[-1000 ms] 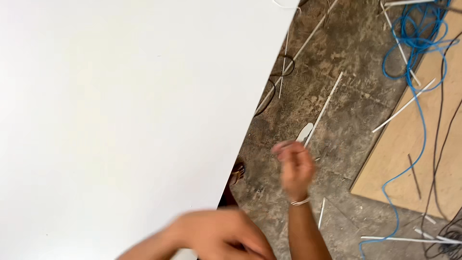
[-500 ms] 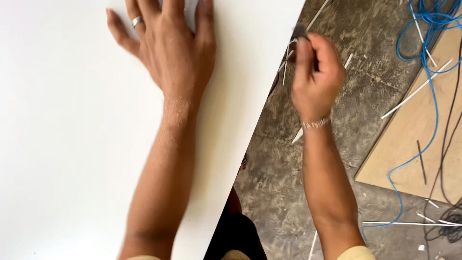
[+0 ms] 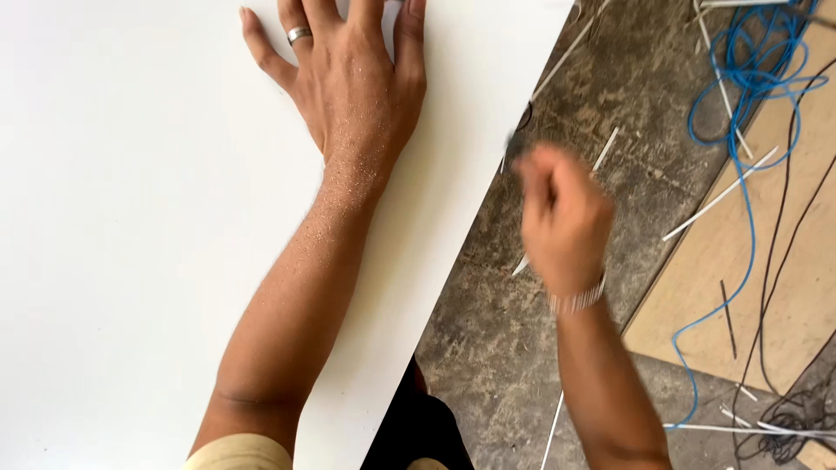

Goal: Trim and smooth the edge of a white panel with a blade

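Note:
My left hand [image 3: 353, 74] lies flat, palm down, on a large white board [image 3: 131, 244], fingers spread toward its far side. A ring sits on one finger. Fine dust clings to that hand and forearm. My right hand [image 3: 562, 218] is blurred, beside the board's slanted right edge, fingers closed around a small dark tool [image 3: 515, 144] whose tip nears that edge. A bracelet circles the right wrist.
The grey concrete floor [image 3: 505, 348] is littered with thin white strips [image 3: 718, 196]. A plywood sheet [image 3: 784, 261] lies to the right, with a blue cable [image 3: 740, 78] and dark wires [image 3: 788, 261] across it. My dark-clothed leg [image 3: 409, 426] shows below the board.
My left hand has gone from the bottom of the view up onto the board and now rests flat. My right hand, raised half a second ago, has dropped lower along the board's edge.

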